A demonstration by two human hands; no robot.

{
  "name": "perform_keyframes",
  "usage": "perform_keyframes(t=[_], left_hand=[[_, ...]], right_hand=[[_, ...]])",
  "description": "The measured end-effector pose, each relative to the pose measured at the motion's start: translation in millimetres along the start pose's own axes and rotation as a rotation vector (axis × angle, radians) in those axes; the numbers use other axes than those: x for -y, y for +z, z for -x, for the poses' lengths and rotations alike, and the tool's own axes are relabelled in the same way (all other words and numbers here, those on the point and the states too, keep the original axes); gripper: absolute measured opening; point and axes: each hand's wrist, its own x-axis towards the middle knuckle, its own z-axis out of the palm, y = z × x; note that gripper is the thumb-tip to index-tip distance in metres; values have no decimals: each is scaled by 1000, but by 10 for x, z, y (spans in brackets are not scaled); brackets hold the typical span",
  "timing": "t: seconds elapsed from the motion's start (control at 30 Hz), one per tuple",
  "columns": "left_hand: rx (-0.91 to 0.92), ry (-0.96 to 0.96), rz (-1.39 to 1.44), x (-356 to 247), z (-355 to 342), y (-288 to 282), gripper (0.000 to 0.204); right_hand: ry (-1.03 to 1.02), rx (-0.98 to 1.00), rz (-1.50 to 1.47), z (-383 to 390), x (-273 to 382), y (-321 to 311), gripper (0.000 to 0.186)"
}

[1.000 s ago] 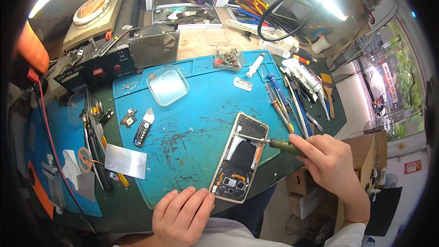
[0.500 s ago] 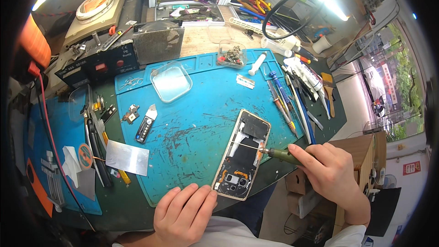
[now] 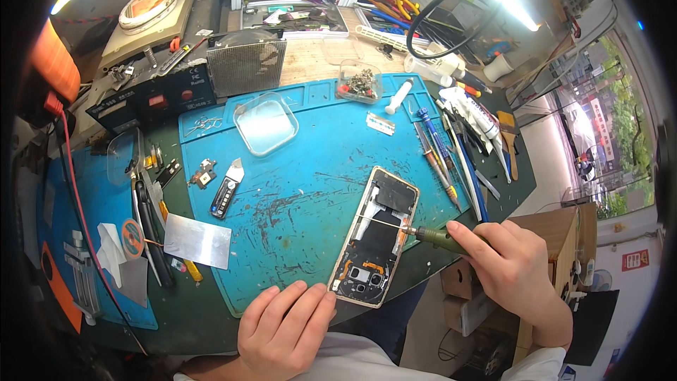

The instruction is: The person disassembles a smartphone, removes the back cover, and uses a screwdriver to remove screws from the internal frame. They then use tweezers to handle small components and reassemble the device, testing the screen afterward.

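A smartphone (image 3: pixel 381 240) with its back off lies slanted near the front edge of the blue work mat (image 3: pixel 296 204), its dark inner parts and camera lenses showing. My right hand (image 3: pixel 511 261) grips the green handle of a screwdriver (image 3: pixel 438 238). The thin shaft reaches left across the phone's upper half, its tip close to the far-side frame. My left hand (image 3: pixel 285 328) rests on the mat's front edge with its fingers stretched out side by side. Its index fingertip is at the phone's lower left corner, and the thumb is hidden.
Left on the mat are a utility knife (image 3: pixel 227 189), a small metal part (image 3: pixel 202 174) and a metal plate (image 3: pixel 197 241). Farther back stand a clear lid (image 3: pixel 266 125) and a box of screws (image 3: pixel 360 83). Pens, tweezers and a brush (image 3: pixel 508 144) crowd the right side.
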Motion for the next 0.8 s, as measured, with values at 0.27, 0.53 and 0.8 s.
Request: perform_keyframes(t=[0.27,0.53,0.8], left_hand=[[15,-5,6,1,3,-15,25],[29,-2,25,22,12,-16,25],[25,-3,17,19,19,-7,24]], right_hand=[[-25,8,39,-12,32,-68,66],[-25,15,40,-21,58,-87,67],[-38,13,43,-26,48,-91,68]])
